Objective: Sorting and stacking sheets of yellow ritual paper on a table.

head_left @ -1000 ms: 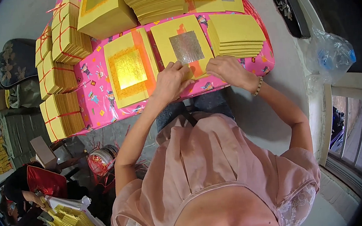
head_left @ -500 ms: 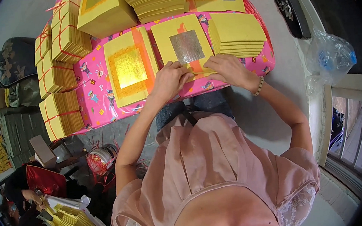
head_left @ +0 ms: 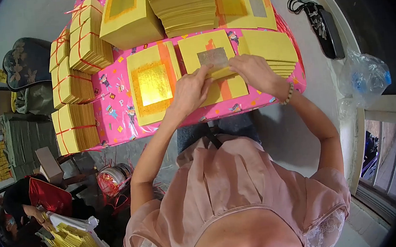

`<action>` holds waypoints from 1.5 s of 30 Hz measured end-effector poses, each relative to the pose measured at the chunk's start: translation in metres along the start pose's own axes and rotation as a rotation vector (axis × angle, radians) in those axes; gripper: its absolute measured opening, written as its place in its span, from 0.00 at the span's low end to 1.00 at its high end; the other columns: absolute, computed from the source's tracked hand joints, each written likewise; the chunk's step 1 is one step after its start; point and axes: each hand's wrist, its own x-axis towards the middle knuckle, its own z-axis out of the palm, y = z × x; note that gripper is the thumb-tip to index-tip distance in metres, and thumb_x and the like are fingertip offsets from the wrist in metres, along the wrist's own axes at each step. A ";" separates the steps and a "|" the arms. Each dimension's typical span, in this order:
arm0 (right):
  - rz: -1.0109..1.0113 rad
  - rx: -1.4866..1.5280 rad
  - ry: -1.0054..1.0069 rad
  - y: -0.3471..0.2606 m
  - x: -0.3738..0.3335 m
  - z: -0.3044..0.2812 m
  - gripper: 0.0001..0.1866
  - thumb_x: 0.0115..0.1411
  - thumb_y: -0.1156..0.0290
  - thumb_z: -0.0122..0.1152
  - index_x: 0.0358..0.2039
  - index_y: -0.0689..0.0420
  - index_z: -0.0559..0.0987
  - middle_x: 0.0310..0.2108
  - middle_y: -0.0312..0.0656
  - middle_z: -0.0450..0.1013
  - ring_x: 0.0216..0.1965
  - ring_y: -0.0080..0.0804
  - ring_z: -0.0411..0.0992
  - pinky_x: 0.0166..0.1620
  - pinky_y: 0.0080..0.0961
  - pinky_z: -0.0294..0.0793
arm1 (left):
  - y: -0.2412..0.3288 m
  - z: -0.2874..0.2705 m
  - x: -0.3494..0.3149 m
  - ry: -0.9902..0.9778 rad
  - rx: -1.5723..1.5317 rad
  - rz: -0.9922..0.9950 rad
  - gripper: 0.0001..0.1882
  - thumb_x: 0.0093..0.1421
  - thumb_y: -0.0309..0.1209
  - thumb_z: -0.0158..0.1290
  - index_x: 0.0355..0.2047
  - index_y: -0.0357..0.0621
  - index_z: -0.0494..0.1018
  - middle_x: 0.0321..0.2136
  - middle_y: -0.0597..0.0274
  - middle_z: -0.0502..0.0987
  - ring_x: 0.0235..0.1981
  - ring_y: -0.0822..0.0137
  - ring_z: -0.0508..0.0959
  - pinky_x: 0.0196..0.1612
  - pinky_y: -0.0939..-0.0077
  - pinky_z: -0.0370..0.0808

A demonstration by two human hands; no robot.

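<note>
Both my hands pinch the near edge of a yellow paper sheet with a silver foil patch [head_left: 211, 57], which is rolled up into a fold away from me. My left hand [head_left: 189, 92] is closed on the fold's left end, and my right hand [head_left: 256, 72] on its right end. Under the fold shows more yellow paper [head_left: 237, 86] with an orange stripe. Left of my left hand lies a pile of yellow sheets with a gold foil square [head_left: 155, 84]. Folded yellow papers [head_left: 269, 47] are stacked beyond my right hand.
A pink patterned cloth [head_left: 112, 124] covers the table. Bundles tied with red string [head_left: 75, 130] line its left side; tall paper stacks [head_left: 187, 10] stand at the back. A bucket [head_left: 114, 179] is on the floor. At lower left, a person's hand [head_left: 34, 213] is beside a box of folded papers.
My hands have rolled the sheet's near edge farther away from me, covering part of the silver patch and baring the paper underneath. The whole view has shifted slightly.
</note>
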 end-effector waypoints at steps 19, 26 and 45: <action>0.304 0.065 -0.256 0.082 0.122 0.028 0.14 0.66 0.61 0.51 0.38 0.60 0.76 0.37 0.53 0.76 0.41 0.56 0.74 0.43 0.50 0.72 | -0.020 0.039 0.027 0.072 0.459 0.157 0.47 0.55 0.54 0.58 0.69 0.48 0.53 0.67 0.38 0.52 0.68 0.39 0.52 0.69 0.47 0.50; 0.077 -0.223 -0.124 0.072 0.125 0.050 0.10 0.61 0.72 0.54 0.40 0.61 0.78 0.35 0.51 0.76 0.41 0.49 0.76 0.43 0.44 0.77 | -0.025 0.045 0.032 0.015 0.445 0.098 0.49 0.55 0.57 0.56 0.70 0.49 0.51 0.67 0.36 0.51 0.68 0.37 0.51 0.69 0.45 0.49; 0.119 0.000 -0.391 0.067 0.154 0.064 0.18 0.64 0.70 0.52 0.55 0.58 0.73 0.52 0.53 0.72 0.52 0.54 0.71 0.51 0.46 0.73 | -0.034 0.053 0.038 0.021 0.373 0.073 0.46 0.58 0.55 0.55 0.70 0.48 0.51 0.67 0.35 0.50 0.68 0.36 0.50 0.69 0.43 0.48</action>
